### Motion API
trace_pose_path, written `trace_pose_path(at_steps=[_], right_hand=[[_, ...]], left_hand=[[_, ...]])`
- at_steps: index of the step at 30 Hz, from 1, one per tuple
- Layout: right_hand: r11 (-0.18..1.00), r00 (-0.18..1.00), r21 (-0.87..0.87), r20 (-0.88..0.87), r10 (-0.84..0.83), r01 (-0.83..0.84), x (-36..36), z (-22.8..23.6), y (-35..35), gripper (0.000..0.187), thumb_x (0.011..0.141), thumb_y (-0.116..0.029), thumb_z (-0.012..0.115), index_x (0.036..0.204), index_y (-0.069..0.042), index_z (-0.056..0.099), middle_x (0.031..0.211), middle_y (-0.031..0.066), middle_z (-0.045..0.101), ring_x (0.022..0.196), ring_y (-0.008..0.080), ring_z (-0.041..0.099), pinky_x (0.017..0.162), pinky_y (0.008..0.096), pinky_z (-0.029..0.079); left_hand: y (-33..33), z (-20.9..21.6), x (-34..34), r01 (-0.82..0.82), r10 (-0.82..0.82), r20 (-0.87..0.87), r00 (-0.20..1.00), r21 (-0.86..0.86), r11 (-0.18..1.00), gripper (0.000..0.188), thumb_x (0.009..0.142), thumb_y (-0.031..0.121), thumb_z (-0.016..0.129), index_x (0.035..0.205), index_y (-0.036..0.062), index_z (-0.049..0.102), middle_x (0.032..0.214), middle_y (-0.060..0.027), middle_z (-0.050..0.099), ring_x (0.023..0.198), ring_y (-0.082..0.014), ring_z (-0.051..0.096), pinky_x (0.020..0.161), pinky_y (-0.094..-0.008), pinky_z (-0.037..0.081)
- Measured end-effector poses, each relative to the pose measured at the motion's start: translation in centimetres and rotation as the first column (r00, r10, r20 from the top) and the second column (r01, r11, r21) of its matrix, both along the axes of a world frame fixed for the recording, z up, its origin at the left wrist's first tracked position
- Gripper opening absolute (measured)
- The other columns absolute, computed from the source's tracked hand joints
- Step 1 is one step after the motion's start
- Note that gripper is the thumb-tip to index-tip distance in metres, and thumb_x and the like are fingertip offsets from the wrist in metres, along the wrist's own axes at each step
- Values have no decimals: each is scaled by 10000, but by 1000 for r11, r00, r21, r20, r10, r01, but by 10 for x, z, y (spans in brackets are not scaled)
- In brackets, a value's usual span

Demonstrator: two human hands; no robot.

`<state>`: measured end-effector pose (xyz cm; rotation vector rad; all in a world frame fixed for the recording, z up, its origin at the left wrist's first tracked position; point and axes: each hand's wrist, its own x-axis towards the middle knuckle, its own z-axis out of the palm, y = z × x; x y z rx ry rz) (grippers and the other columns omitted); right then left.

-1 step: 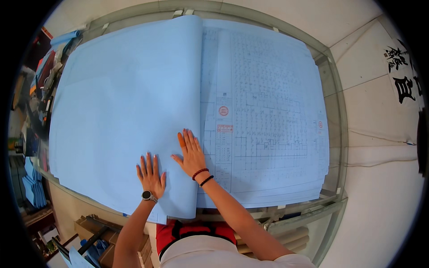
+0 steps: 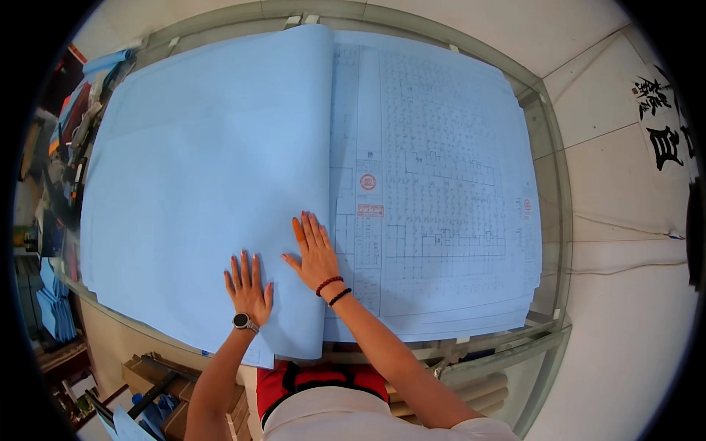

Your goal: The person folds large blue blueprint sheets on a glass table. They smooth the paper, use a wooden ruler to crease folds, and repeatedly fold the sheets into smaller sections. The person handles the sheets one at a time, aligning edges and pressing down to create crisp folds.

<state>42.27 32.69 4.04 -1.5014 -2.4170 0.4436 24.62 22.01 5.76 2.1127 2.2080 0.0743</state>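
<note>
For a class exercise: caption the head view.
Left hand and right hand rest on a large light-blue paper sheet beside a blue printed drawing.

In front of you, a glass table (image 2: 560,184) spans the frame's middle; on it lie blue sheets (image 2: 198,147), blank from left to centre, printed at right.

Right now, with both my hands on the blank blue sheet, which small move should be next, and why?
Probably slide your right hand slightly toward the right edge of the blank blue sheet and smooth it, with the left hand as anchor. Both hands lie flat on this sheet, and the right one is nearer that edge, which runs beside the printed drawing.
</note>
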Motion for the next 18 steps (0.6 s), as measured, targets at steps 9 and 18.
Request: trace_pose_path(at_steps=[9, 18], right_hand=[[1000, 1000, 7, -12, 4, -4, 1, 0, 1, 796, 980, -562, 409, 1550, -54, 182, 1621, 126, 152, 1505, 259, 113, 1220, 399, 133], [1000, 999, -1, -32, 8, -8, 0, -1, 1, 777, 979, -548, 419, 1550, -72, 195, 1625, 117, 147, 1507, 255, 103, 1222, 394, 116]], left_hand=[[0, -4, -1, -4, 4, 18, 1000, -17, 1000, 668, 974, 420, 352, 1530, 56, 285, 1617, -172, 166, 1496, -391, 79, 1172, -573, 18], [0, -4, -3, 0, 0, -6, 1000, -20, 1000, 667, 981, 427, 337, 1534, 60, 276, 1617, -168, 166, 1498, -383, 76, 1176, -563, 14]])
